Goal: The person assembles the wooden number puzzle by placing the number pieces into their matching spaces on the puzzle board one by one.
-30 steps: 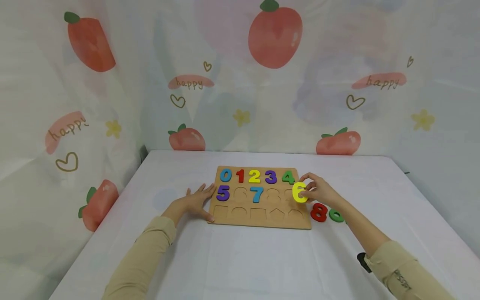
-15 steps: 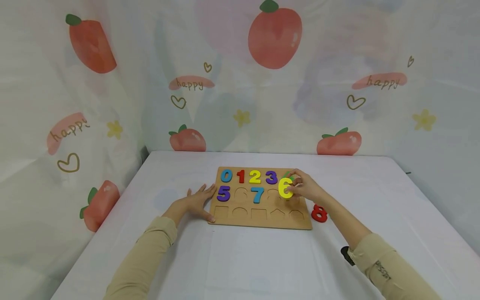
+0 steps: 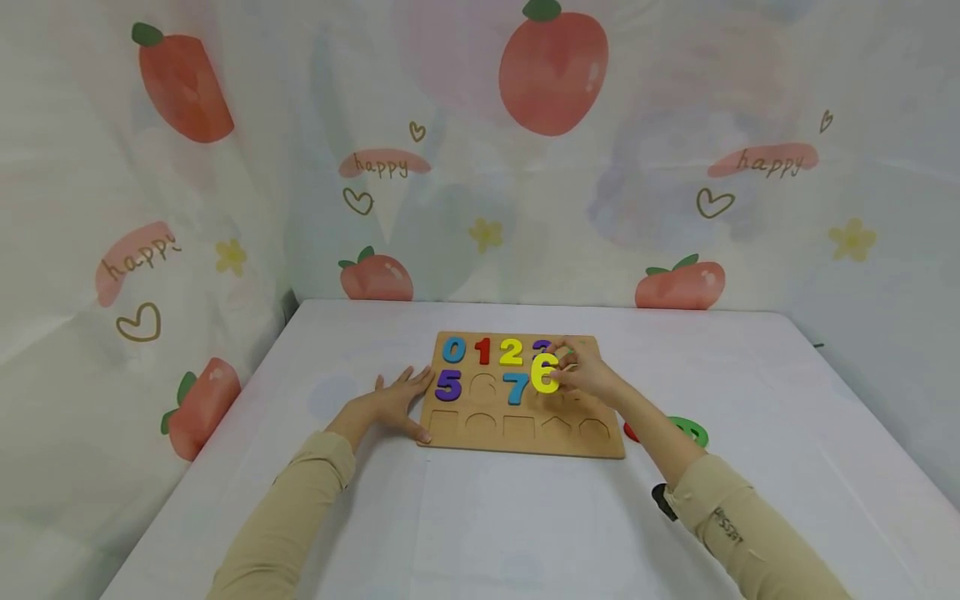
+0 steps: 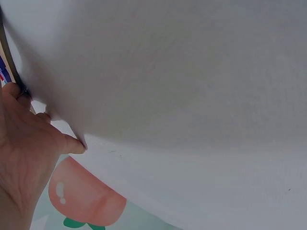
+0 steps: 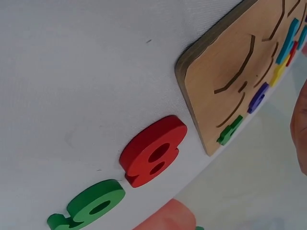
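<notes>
My right hand pinches a yellow number 6 above the wooden puzzle board, just right of the blue 7. Partly behind that hand are the purple 3 and, in the right wrist view, the green 4. My left hand rests at the board's left edge with fingers spread. Blue 0, red 1, yellow 2 and purple 5 sit in the board. Between the 5 and the 7 lies a bare recess.
Right of the board, a red 8 and a green 9 lie on the white-covered table; my right forearm partly covers them in the head view. Shaped recesses run along the board's front row. A printed cloth hangs behind.
My right hand has carried the yellow 6 leftward, from the board's right edge to beside the blue 7. My left hand has stayed at the left edge.
</notes>
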### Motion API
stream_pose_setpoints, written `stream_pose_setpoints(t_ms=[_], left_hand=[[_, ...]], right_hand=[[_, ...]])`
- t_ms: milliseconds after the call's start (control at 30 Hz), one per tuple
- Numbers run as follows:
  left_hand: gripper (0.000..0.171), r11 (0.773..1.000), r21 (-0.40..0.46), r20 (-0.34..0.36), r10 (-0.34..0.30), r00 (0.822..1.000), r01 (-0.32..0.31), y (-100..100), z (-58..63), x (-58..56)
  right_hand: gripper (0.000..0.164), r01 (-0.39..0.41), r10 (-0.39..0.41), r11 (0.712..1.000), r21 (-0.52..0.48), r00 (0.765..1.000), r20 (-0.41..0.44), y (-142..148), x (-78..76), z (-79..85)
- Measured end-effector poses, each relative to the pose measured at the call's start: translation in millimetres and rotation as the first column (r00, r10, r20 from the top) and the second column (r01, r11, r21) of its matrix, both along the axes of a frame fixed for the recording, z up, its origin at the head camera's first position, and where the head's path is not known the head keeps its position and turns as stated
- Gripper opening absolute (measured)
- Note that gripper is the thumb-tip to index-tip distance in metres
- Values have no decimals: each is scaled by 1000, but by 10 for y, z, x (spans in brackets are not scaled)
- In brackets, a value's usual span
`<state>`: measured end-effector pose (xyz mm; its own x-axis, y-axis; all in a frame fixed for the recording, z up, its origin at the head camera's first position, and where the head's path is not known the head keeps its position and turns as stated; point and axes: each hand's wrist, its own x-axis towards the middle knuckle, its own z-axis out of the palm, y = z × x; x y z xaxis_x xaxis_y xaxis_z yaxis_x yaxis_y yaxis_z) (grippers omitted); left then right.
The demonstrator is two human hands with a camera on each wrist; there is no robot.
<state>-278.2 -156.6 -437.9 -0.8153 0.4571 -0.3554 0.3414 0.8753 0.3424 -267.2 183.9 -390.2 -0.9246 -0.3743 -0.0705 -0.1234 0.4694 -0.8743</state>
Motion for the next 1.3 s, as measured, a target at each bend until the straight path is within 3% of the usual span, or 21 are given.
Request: stream_pose_setpoints(t_ms=[367, 567, 900, 1100, 1300], left_hand=[[118, 1000, 10, 5, 6, 1000, -6, -2, 25, 22], [117, 1000, 13, 5, 9, 1000, -9, 1, 61, 44], [117, 999, 34, 7, -18, 1000, 17, -7, 22, 41], [118, 1000, 4, 7, -3, 1000, 3, -17, 13, 29], [118, 1000, 8, 12, 2, 1000, -2, -17, 18, 16]], right_hand=[[45, -90, 91, 996, -25, 996, 22, -217, -90, -36], [45, -49, 52, 997, -53, 997, 58, -372, -138, -47], [45, 19, -15, 999, -37, 996, 87, -623, -179, -206], [45, 7, 0, 999, -42, 989, 146, -780, -201, -266], [40, 25, -25, 1000, 0, 988, 150, -893, -222, -280]])
